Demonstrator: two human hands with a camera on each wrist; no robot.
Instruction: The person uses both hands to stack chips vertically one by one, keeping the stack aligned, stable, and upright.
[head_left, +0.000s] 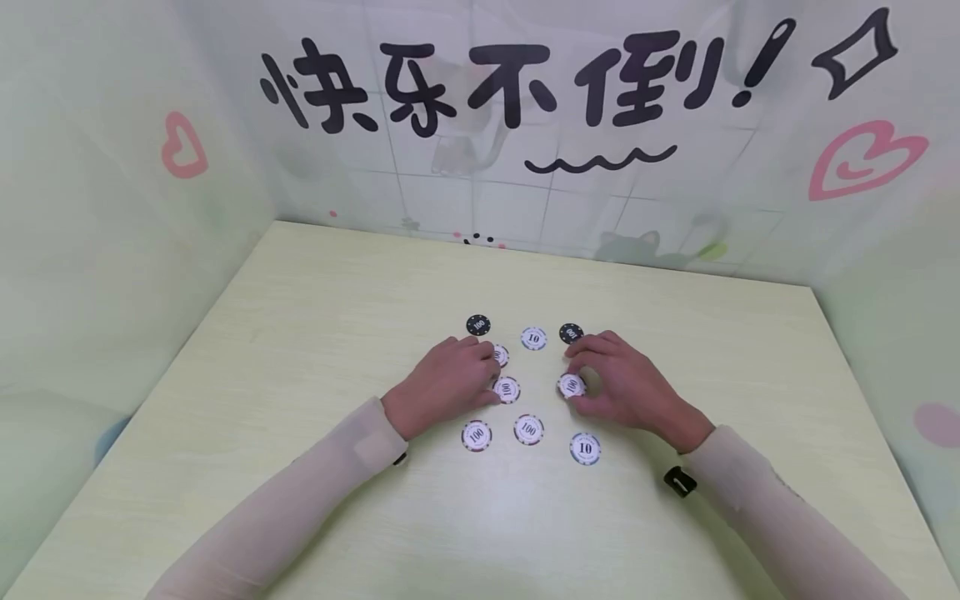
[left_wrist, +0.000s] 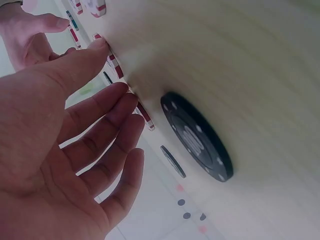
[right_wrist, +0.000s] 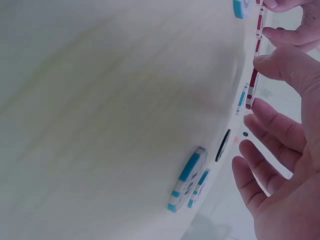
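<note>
In the head view, my left hand [head_left: 453, 377] holds a white poker chip [head_left: 507, 389] marked 100 by its edge, thumb and forefinger at opposite sides. Another white chip [head_left: 501, 356] lies partly hidden behind those fingers. To the right, my right hand [head_left: 626, 379] pinches a white 100 chip [head_left: 572, 386] between thumb and forefinger. The right wrist view shows the red-striped edge of this chip [right_wrist: 253, 87] between the two fingertips, the other fingers spread loosely. A black chip [head_left: 572, 333] lies just beyond the right hand.
On the pale wooden table [head_left: 360, 300] lie a black chip [head_left: 478, 325], a white 10 chip [head_left: 534, 338], two 100 chips [head_left: 476, 435] nearer me and another 10 chip [head_left: 585, 448]. A printed curtain [head_left: 510, 167] hangs behind and along both sides.
</note>
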